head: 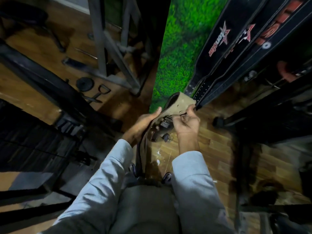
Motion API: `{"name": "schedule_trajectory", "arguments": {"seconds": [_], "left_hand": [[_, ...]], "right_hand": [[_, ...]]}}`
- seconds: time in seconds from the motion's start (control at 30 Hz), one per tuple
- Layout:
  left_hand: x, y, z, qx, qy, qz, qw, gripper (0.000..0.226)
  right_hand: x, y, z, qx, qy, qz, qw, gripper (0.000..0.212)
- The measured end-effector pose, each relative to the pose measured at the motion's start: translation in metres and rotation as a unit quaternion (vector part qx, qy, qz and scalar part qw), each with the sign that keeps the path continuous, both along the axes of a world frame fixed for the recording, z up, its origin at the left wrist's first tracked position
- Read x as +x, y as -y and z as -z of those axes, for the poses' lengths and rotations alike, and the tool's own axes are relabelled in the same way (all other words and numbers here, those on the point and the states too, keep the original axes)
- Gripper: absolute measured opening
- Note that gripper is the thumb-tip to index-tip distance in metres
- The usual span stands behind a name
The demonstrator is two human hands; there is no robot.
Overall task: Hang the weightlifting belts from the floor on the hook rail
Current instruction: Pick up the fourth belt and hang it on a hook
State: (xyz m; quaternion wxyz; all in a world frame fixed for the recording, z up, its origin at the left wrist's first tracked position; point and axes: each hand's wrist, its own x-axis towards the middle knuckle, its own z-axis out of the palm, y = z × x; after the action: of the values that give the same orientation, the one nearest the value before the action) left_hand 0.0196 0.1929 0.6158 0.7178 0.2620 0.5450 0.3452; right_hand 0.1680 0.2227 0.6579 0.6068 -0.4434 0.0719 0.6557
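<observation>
— Belts counted?
— Three black belts (219, 53) hanging side by side at upper right of the frame, two with a red star logo, a third with big red letters. Plus one tan-lined belt (181, 102) in the hands, centre of frame. Possibly more dark ones at the far right edge; too dim to tell.
— Hands?
— Two. Left hand (143, 123) just left of centre, right hand (186, 122) just right of it. Pale grey sleeves (108, 174) on both arms, rising from the bottom of the frame.
— Fingers on the left?
— Curled around the belt's outer edge, thumb tip lying on the tan face near the top of the curve. Closed on it, not spread.
— And on the right?
— Pinched narrow on the belt's upper right edge, thumb and fingertips together, touching the lower tip of the nearest hanging belt.
— Placement of the held belt against the fingers?
— Arched between both hands, tan inner side up, crest above the fingertips against the green turf wall (179, 48). Dark strap end trailing down below the left palm, between the sleeves.
— Under the hands?
— Wooden floor (211, 146), with small dark items in the gap between the palms; blurred, not identifiable.
— Elsewhere?
— Grey metal frame (101, 39) at upper left, one round black plate (85, 84) on the floor beneath it.
</observation>
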Motion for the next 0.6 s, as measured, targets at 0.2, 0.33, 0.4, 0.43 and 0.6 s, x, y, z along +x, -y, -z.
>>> {"name": "schedule_trajectory", "arguments": {"seconds": [0.2,0.33,0.4,0.43,0.6], "left_hand": [[-0.005,-0.029,-0.042,0.062,-0.032,-0.038,0.997,0.067],[0.004,-0.039,-0.059,0.124,-0.081,-0.003,0.989,0.033],[0.01,-0.049,-0.071,0.191,-0.134,0.072,0.97,0.039],[0.013,-0.055,-0.074,0.212,-0.17,0.107,0.956,0.04],[0.002,-0.067,-0.061,0.212,-0.242,0.112,0.94,0.047]], "right_hand": [[0.011,-0.015,-0.01,-0.148,0.03,-0.004,0.989,0.027],[0.001,-0.006,-0.014,-0.188,0.076,-0.119,0.972,0.042],[-0.008,-0.004,-0.021,-0.182,0.005,-0.108,0.977,0.033],[-0.007,-0.013,-0.017,-0.173,0.033,-0.102,0.979,0.036],[0.0,-0.029,-0.02,-0.162,0.003,-0.073,0.984,0.042]]}}
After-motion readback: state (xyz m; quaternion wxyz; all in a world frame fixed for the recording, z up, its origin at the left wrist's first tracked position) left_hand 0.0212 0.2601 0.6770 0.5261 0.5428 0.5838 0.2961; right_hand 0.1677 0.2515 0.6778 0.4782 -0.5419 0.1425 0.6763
